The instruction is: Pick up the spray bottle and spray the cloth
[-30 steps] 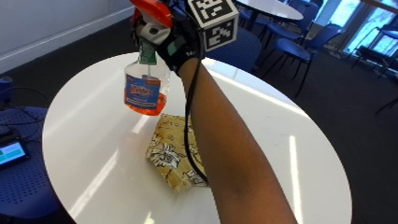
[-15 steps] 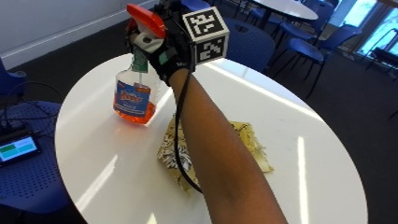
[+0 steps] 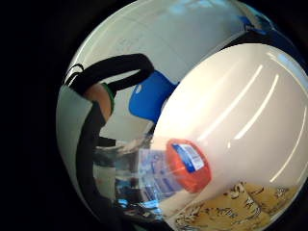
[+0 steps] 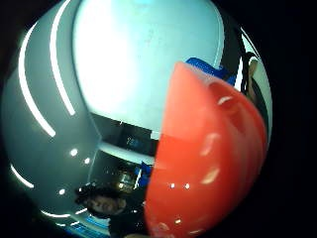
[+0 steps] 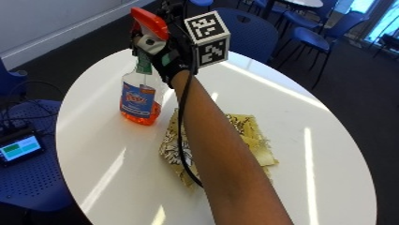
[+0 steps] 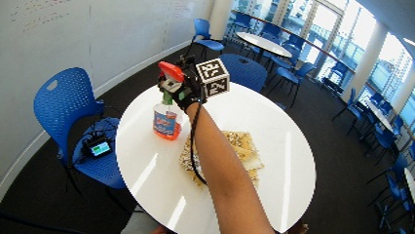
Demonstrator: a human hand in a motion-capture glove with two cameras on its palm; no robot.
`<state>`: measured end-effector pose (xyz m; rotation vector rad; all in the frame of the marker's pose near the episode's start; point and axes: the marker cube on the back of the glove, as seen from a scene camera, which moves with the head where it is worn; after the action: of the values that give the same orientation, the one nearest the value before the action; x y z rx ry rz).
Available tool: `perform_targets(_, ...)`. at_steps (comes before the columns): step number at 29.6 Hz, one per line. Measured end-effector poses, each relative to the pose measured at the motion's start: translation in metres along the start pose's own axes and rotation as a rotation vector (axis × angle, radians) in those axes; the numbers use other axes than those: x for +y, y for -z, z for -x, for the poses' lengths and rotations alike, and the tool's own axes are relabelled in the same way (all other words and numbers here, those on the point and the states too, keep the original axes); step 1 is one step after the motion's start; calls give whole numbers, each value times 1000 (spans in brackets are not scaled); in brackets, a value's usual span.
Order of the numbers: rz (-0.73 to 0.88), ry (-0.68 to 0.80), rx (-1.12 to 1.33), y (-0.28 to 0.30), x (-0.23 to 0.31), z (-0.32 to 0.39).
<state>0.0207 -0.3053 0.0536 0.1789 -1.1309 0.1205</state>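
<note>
My gloved right hand (image 5: 167, 52) grips the neck of a clear spray bottle (image 5: 140, 101), just under its red spray head (image 5: 150, 22). The bottle holds orange liquid, carries a blue label and hangs upright, close over the white round table (image 5: 324, 140); I cannot tell whether its base touches. Right beside it a yellow patterned cloth (image 5: 249, 140) lies folded on the table, partly hidden by my forearm. The wide outside view shows the same hand (image 6: 185, 90), bottle (image 6: 167, 122) and cloth (image 6: 243, 151). The red head (image 4: 208, 158) fills the thumb side palm view; the bottle's base (image 3: 190, 166) and the cloth (image 3: 226, 207) show in the little finger side view.
A blue chair (image 6: 65, 105) stands left of the table with a small lit screen device (image 5: 18, 147) on its seat. More blue chairs (image 5: 249, 28) and tables stand behind. The table's edge runs close to the left of the bottle.
The outside camera has shifted and come closer. My hand still holds the bottle upright to the left of the cloth; no clear move of the bottle itself.
</note>
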Motion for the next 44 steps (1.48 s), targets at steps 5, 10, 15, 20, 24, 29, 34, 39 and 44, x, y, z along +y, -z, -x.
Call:
perform_targets(5,38,24,-16,3,-4,9)
perform_targets(10,53,60,3,5,-12,29)
perform_targets(15,78,77,3,10,-16,48)
perform_targets(20,100,69,2,8,-17,49)
perform_targets(24,110,63,0,8,-19,49)
perform_targets(29,109,52,-2,8,-17,45)
perform_targets(34,110,31,-8,5,-14,34)
perform_targets(39,112,-29,-22,-9,0,8)
perform_targets(44,133,-57,-21,-24,5,-4)
